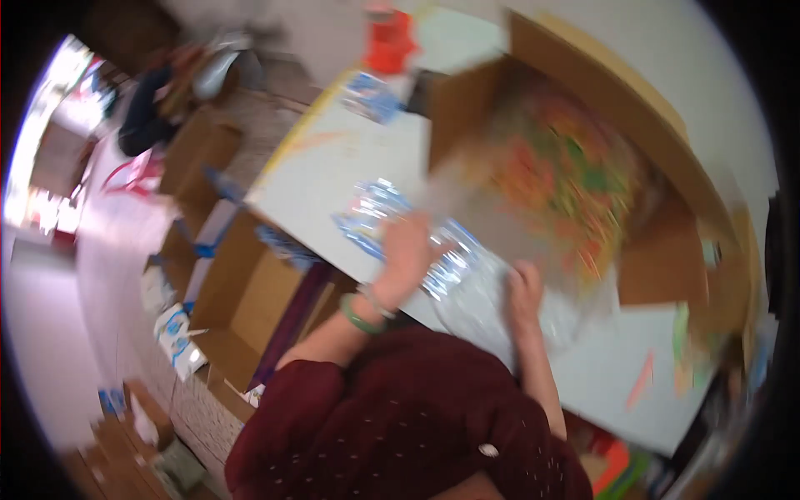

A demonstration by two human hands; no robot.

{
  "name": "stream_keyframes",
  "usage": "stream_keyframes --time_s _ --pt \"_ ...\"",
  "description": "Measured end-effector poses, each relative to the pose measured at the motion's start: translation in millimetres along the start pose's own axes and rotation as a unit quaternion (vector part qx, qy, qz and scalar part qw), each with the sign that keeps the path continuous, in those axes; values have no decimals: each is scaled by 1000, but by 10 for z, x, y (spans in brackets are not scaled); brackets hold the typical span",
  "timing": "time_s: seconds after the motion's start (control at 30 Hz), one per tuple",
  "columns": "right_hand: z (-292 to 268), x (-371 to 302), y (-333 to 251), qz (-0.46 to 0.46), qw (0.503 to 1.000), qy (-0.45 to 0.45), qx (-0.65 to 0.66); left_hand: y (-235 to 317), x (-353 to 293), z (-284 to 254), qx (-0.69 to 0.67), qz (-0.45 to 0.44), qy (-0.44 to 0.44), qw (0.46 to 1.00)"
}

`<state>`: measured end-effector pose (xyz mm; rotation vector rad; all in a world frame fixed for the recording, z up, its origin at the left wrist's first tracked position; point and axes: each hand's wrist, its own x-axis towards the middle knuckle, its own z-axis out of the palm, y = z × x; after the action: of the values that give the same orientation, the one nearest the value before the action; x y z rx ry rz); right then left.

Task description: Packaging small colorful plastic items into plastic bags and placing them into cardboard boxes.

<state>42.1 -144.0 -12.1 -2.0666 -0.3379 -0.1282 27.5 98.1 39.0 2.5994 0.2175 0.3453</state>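
My left hand [406, 250], with a green bangle [361, 315] on the wrist, lies over shiny blue-and-clear plastic packets [452, 271]. Motion smears its fingers, so its grip does not show. To the right, my right hand [524, 298] is closed at the edge of a clear plastic bag [475, 312], spread on the white table near my body. Another shiny blue-edged packet [367, 215] lies just beyond my left hand. Past both hands, a large open cardboard box [471, 108] holds a blurred heap of red, green and yellow pieces [575, 179].
The white table [317, 175] has a blue-and-white packet [371, 96] and a red-orange object [390, 42] toward its far end. Open cardboard boxes [250, 292] stand against its left side. A person [150, 108] is at the far left. Cartons [125, 450] lie at lower left.
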Motion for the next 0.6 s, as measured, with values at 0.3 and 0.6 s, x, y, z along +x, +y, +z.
stream_keyframes --time_s 0.3,0.6 --pt "45 -56 -268 51 991 5 125 133 -65 139 -37 -78 -71 994" --pt "-97 -64 -50 21 995 -77 53 124 -137 148 112 90 -17 989"
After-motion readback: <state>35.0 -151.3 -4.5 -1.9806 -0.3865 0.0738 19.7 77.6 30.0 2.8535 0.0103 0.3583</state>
